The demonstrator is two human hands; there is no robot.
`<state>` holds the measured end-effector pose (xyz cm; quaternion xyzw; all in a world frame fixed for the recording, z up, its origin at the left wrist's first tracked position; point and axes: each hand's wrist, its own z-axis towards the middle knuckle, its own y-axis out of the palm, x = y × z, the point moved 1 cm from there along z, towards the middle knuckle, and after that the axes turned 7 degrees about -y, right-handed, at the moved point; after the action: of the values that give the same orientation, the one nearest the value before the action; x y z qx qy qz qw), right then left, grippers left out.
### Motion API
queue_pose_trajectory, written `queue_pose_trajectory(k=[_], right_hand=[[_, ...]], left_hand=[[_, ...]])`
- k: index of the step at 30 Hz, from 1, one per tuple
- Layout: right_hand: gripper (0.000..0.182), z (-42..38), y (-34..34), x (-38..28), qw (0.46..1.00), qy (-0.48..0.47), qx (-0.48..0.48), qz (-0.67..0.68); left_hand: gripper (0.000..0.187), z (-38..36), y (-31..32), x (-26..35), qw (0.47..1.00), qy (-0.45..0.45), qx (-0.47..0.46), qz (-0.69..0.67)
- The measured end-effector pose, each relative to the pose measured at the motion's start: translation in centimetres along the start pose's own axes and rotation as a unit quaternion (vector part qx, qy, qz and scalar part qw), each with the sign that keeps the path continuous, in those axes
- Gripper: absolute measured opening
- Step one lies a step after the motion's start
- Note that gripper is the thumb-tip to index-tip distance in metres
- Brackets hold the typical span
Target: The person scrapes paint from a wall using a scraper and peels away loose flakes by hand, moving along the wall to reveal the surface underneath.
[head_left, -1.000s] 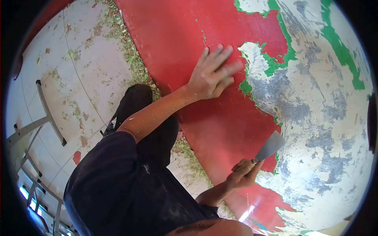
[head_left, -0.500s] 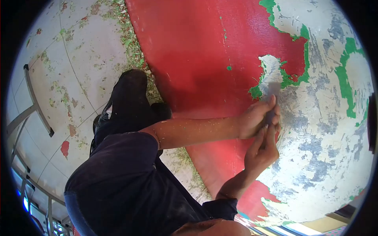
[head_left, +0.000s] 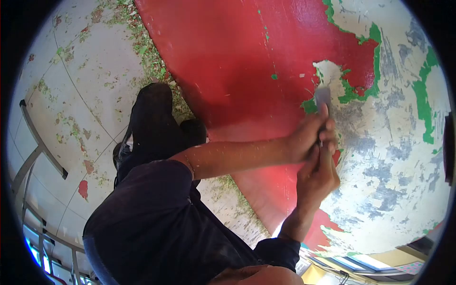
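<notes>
My left hand (head_left: 311,135) is closed around the handle of a flat scraper, its thumb lying up along the tool. The scraper's grey metal blade (head_left: 323,95) rests against the painted surface, at the edge of a bare whitish patch (head_left: 329,71). Just below, my right hand (head_left: 319,175) grips the lower end of the same handle, fingers pinched round it. Red paint (head_left: 228,61) covers the near side of this large curved surface. Green paint (head_left: 309,105) shows along the ragged border, and scraped grey-white area (head_left: 375,166) spreads to the right.
Paint flakes lie scattered along the base and over the tiled floor (head_left: 95,109). A shoe (head_left: 154,102) stands close to the red edge. Metal frame legs (head_left: 42,142) are at the far left.
The blade has shifted slightly left and up onto the edge of the bare patch. A small pale fleck now shows on the red paint. The view has tilted a little.
</notes>
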<state>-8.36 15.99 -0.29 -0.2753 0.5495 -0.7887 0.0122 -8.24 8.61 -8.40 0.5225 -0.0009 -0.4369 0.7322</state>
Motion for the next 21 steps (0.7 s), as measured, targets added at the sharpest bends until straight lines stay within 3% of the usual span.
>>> queue_pose_trajectory(k=[2,8,11,13,14,17,21], right_hand=[[0.018,-0.7,-0.1,0.5,0.999,-0.009,0.043,0.002],[0.018,1.5,1.4,-0.3,1.0,-0.003,0.015,0.022],[0.02,0.5,0.3,-0.1,1.0,-0.003,0.012,0.009],[0.021,-0.7,-0.5,0.3,0.999,0.005,0.047,-0.005],[0.021,-0.4,-0.6,0.2,0.998,0.053,0.043,-0.009],[0.021,1.1,-0.4,0.2,0.999,0.027,0.017,0.017],[0.021,1.1,0.6,0.1,0.999,0.006,0.045,0.015]], left_hand=[[0.048,0.2,0.1,-1.4,0.999,-0.041,-0.023,-0.001],[0.049,0.2,0.2,2.0,0.999,0.046,0.015,0.017],[0.049,0.0,0.1,0.3,1.0,-0.009,0.025,-0.003],[0.049,0.3,0.9,-1.2,0.999,-0.034,-0.019,0.0],[0.049,0.4,1.2,-1.7,0.998,-0.049,-0.037,-0.003],[0.049,0.8,1.1,-0.2,1.0,-0.015,0.015,0.009],[0.05,0.5,0.6,0.2,1.0,-0.006,-0.01,0.011]])
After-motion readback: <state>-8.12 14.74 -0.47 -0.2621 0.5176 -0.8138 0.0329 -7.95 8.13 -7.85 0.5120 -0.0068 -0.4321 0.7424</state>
